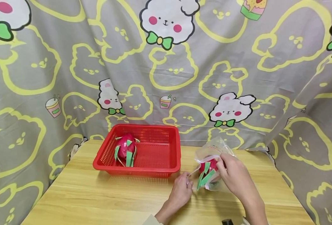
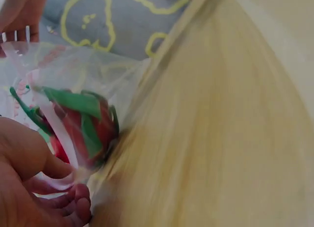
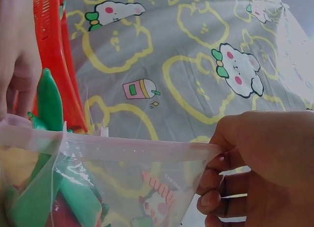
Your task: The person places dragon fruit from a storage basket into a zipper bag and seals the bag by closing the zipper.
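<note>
Left hand (image 1: pixel 180 190) and right hand (image 1: pixel 234 173) are pinching opposite edges of the clear bag (image 1: pixel 215 149), a dragon fruit (image 1: pixel 206 168) sitting inside. Red basket (image 1: pixel 138 171) is standing leftward on the surface (image 1: pixel 107 200), holding a second dragon fruit (image 1: pixel 126 147).

The bag (image 3: pixel 130 187) is thin, see-through plastic film, shiny and creased, its mouth edged by a milky pinkish band (image 3: pixel 137 142) that looks smoother and duller. The bagged dragon fruit (image 1: pixel 207 167) has slick green scales with bright highlights; the other dragon fruit (image 1: pixel 124 150) shows a glossy pink-red skin, whether natural or moulded cannot be told. The basket (image 1: pixel 143 171) is red plastic, perforated, with a smooth, lightly shiny rim. The bench (image 1: pixel 107 197) has a smooth, wood-grained surface with a soft sheen, and the curtain (image 1: pixel 183 79) is matt, printed cloth in soft folds.
</note>
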{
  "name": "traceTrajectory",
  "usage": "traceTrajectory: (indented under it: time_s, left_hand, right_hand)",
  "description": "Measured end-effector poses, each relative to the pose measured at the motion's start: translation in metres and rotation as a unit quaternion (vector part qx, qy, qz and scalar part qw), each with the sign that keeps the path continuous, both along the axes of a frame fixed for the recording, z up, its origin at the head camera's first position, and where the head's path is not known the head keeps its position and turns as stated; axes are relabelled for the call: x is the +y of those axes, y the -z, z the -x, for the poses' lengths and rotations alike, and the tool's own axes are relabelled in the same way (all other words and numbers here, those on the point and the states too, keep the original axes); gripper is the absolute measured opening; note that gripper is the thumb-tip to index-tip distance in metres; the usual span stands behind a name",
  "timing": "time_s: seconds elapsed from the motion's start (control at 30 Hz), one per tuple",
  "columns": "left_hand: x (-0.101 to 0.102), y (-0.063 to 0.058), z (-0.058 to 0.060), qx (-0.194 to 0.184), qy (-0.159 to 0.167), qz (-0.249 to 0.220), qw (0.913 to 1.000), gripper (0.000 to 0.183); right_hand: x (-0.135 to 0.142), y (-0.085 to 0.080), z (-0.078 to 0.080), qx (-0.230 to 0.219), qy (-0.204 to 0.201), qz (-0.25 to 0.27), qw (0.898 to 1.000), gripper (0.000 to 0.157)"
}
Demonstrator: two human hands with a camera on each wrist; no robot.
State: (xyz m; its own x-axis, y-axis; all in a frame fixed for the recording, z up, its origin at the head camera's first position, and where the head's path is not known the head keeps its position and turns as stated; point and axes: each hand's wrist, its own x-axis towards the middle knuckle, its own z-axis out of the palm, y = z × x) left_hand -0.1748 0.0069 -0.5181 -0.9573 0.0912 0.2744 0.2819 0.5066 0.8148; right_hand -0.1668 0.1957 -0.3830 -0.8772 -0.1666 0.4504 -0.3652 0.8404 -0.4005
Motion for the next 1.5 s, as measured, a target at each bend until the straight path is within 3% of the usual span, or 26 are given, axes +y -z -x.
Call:
traceTrajectory:
  time_s: [0.07,0.27,0.37,0.5,0.57,0.63,0.73,0.87,1.17,1.3,1.5]
  left_hand:
    - [-0.001,0.001,0.0,0.013,0.007,0.015,0.9998,0.005]
    - [-0.004,-0.004,0.001,0.048,-0.022,0.098,0.9938,0.018]
    - [-0.002,-0.011,0.0,0.092,-0.05,0.169,0.9799,0.017]
    - [0.001,-0.022,-0.004,0.156,-0.075,0.259,0.9505,0.015]
    - [0.002,-0.028,-0.007,0.175,-0.072,0.284,0.9401,0.017]
    - [0.001,-0.034,-0.009,0.188,-0.065,0.29,0.9362,0.02]
    - [-0.002,-0.047,-0.012,0.201,-0.066,0.276,0.9376,0.023]
    - [-0.012,-0.066,-0.014,0.212,-0.075,0.226,0.9479,0.025]
    - [-0.03,-0.097,-0.019,0.235,-0.078,0.127,0.9605,0.026]
    - [-0.036,-0.108,-0.021,0.23,-0.077,0.068,0.9676,0.025]
    - [-0.043,-0.122,-0.022,0.2,-0.057,-0.01,0.9781,0.024]
  right_hand:
    - [0.0,0.0,0.0,0.015,0.004,-0.004,1.0,0.032]
    - [0.001,0.001,0.0,0.047,0.008,-0.006,0.999,0.032]
    - [0.003,0.001,-0.001,0.101,0.016,-0.015,0.995,0.03]
    - [0.008,-0.001,0.0,0.183,0.021,-0.025,0.983,0.027]
    - [0.011,-0.002,0.0,0.199,0.022,-0.024,0.979,0.026]
    - [0.014,-0.004,-0.001,0.199,0.031,-0.022,0.979,0.025]
    - [0.02,-0.005,-0.003,0.185,0.049,-0.017,0.981,0.025]
    - [0.026,-0.009,-0.006,0.176,0.065,-0.01,0.982,0.023]
    - [0.03,-0.019,-0.011,0.203,0.068,-0.015,0.977,0.024]
    - [0.027,-0.03,-0.01,0.206,0.054,-0.033,0.977,0.025]
    - [0.021,-0.045,-0.013,0.171,0.047,-0.039,0.983,0.026]
